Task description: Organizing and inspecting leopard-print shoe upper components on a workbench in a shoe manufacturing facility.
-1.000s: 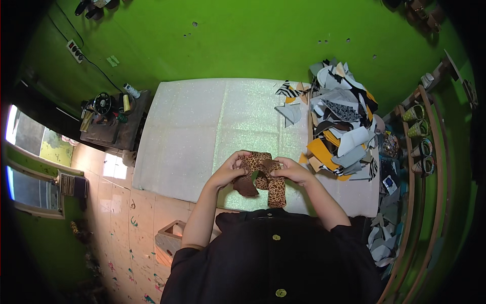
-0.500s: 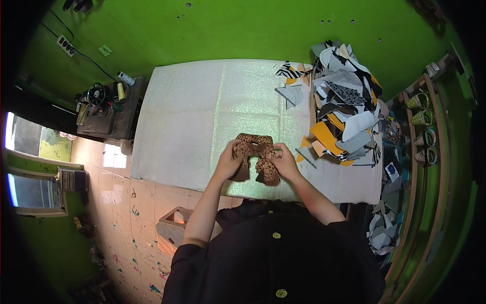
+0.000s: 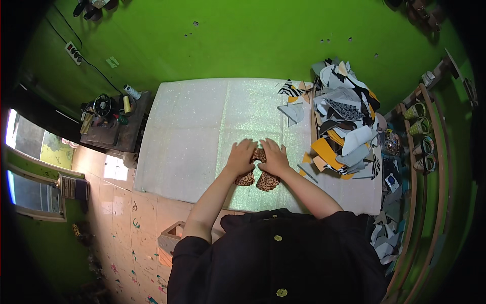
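Note:
A brown leopard-print piece of fabric (image 3: 267, 182), arched at the top with two flared ends, lies near the front edge of the white, glittery tabletop (image 3: 182, 129). My left hand (image 3: 241, 156) rests flat on its left side, fingers stretched out. Over its right side lies my right hand (image 3: 275, 158), also flat with the fingers extended. Between the two hands part of the arch shows, while the palms hide the piece's sides. Both flared ends stick out below the hands, toward my body.
A tall heap of material offcuts (image 3: 349, 137) in grey, white, orange and zebra print covers the table's right end. At far left stands a sewing machine (image 3: 103, 106) with thread spools. Sandals (image 3: 420, 126) hang on a wooden rack at right.
The leopard-print piece, held up between both hands before, now lies on the table. My fingers have loosened from its sides and spread flat over it.

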A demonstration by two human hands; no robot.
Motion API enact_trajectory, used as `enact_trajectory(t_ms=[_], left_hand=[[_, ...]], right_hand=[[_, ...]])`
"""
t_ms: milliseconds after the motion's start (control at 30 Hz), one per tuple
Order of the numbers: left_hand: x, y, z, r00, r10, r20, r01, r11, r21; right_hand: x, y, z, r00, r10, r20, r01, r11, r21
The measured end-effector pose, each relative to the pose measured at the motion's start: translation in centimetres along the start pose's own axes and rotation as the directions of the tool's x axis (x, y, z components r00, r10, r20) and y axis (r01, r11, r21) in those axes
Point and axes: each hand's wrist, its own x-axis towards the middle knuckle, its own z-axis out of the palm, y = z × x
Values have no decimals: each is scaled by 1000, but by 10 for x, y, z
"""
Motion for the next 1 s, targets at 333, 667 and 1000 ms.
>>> enact_trajectory(t_ms=[333,667,1000], left_hand=[[14,-21,13,985,93,143,-79,992,-99],[-3,-25,44,995,85,-52,-84,996,18],[-54,14,50,907,-401,-128,286,811,-510]], right_hand=[[22,15,12,974,-68,216,117,968,-223],[14,23,65,998,-33,49,43,978,-206],[-36,-13,54,967,253,-16,-246,953,177]])
